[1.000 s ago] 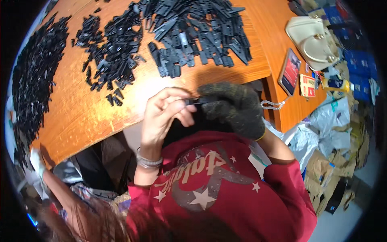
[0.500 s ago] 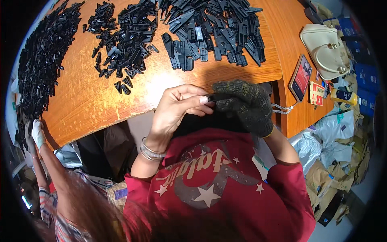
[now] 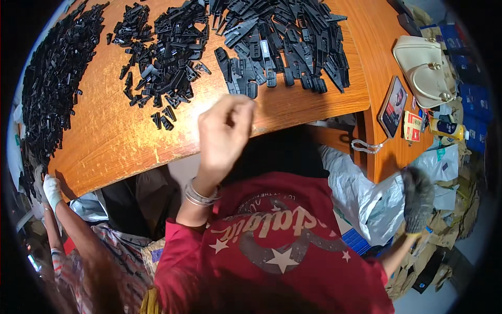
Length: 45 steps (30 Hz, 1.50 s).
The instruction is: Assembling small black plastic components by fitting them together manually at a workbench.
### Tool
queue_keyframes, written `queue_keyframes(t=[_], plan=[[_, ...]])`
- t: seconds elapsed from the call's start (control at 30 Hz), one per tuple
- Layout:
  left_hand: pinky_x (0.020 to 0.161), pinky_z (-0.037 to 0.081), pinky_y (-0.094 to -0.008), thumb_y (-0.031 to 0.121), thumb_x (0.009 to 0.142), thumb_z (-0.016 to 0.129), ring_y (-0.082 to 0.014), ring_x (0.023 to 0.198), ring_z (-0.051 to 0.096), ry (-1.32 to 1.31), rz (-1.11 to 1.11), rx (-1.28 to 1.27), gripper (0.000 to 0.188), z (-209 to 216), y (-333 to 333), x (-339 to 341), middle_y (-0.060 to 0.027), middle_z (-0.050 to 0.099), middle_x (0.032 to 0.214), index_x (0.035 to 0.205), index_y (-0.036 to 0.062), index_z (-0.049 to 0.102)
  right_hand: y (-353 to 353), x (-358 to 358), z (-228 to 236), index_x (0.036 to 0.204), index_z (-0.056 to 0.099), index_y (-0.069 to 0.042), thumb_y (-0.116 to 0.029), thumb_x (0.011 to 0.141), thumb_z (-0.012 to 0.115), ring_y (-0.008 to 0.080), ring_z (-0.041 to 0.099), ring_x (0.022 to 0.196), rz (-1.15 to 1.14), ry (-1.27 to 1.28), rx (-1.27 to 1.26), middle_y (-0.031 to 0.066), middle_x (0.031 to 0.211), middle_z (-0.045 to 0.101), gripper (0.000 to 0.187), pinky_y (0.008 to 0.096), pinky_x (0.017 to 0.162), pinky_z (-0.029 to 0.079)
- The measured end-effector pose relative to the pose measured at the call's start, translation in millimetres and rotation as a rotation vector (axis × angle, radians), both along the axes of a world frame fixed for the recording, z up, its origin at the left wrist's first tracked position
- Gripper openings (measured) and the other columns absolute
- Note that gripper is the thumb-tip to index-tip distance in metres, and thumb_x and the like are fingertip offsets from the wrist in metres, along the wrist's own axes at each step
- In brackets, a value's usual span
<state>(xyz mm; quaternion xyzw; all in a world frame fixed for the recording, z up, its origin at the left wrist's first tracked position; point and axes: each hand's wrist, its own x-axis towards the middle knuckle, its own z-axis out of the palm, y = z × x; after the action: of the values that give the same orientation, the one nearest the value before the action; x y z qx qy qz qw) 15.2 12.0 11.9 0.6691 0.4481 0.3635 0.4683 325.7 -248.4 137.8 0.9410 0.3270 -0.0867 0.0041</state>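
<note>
My bare left hand, with bangles on the wrist, is raised over the table's front edge. It is smeared by motion; its fingers look curled, and whether anything is in them does not show. Just beyond it lies a heap of long, flat black plastic pieces. My right hand, in a dark knitted glove, is off to the right, below the table corner, above white plastic sacks. It is blurred too, and its grip cannot be made out.
Smaller black plastic parts lie left of centre on the wooden table, and a long heap lines its left end. A co-worker's gloved hand is there. A phone, cream handbag and yellow bottle are at right.
My hands, together over a small black piece before, have parted. The right has swung right and down away from the table; the left has risen slightly toward the flat pieces.
</note>
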Motion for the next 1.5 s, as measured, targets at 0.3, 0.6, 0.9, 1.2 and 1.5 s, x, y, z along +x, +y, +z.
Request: queue_keyframes(t=[0.3, 0.6, 0.9, 1.2, 1.5], plan=[[0.06, 0.049, -0.0436, 0.027, 0.087, 0.068, -0.0387, 0.064, 0.063, 0.494, 0.161, 0.309, 0.032, -2, 50, 2, -0.0193, 0.064, 0.069, 0.076, -0.0022, 0.062, 22, -8, -5, 0.109, 0.069, -0.01, -0.019, 0.084, 0.067, 0.0248, 0.066, 0.09, 0.445, 0.115, -0.374, 0.0092, 0.099, 0.071, 0.026, 0.0382, 0.078, 0.051], [0.053, 0.047, -0.0339, 0.004, 0.084, 0.069, -0.0276, 0.055, 0.06, 0.138, 0.011, 0.516, 0.014, 0, 14, -14, -0.0139, 0.062, 0.073, 0.097, 0.0013, 0.063, 196, -102, -54, 0.135, 0.054, -0.015, -0.016, 0.082, 0.071, 0.0172, 0.064, 0.098, 0.719, 0.718, 0.406, 0.0072, 0.121, 0.063, 0.055, 0.0291, 0.076, 0.052], [0.06, 0.049, -0.0384, 0.023, 0.076, 0.081, -0.0283, 0.07, 0.058, 0.511, 0.319, 0.509, 0.045, 7, 23, -61, -0.0145, 0.055, 0.095, 0.107, 0.0, 0.059, 218, -129, -79, 0.122, 0.062, -0.004, -0.018, 0.088, 0.07, 0.0091, 0.062, 0.073, 0.371, 1.297, 0.174, 0.0055, 0.093, 0.069, 0.038, 0.0243, 0.066, 0.051], [0.063, 0.048, -0.0395, 0.009, 0.081, 0.072, -0.0305, 0.071, 0.059, 0.414, 0.072, 0.389, 0.029, -6, 9, -40, -0.0147, 0.053, 0.091, 0.105, -0.0014, 0.058, 215, -139, -103, 0.122, 0.062, -0.004, -0.015, 0.088, 0.069, 0.0124, 0.064, 0.083, 0.593, 1.202, 0.223, 0.0081, 0.099, 0.069, 0.036, 0.0264, 0.072, 0.052], [0.064, 0.049, -0.0304, -0.004, 0.087, 0.06, -0.0233, 0.072, 0.061, 0.174, 0.235, 0.234, 0.007, -3, -4, -65, -0.0126, 0.06, 0.084, 0.092, -0.0026, 0.063, 214, -137, -108, 0.114, 0.067, -0.003, -0.015, 0.086, 0.07, 0.017, 0.067, 0.089, 0.543, 1.148, 0.352, 0.013, 0.104, 0.07, 0.03, 0.0316, 0.078, 0.054]])
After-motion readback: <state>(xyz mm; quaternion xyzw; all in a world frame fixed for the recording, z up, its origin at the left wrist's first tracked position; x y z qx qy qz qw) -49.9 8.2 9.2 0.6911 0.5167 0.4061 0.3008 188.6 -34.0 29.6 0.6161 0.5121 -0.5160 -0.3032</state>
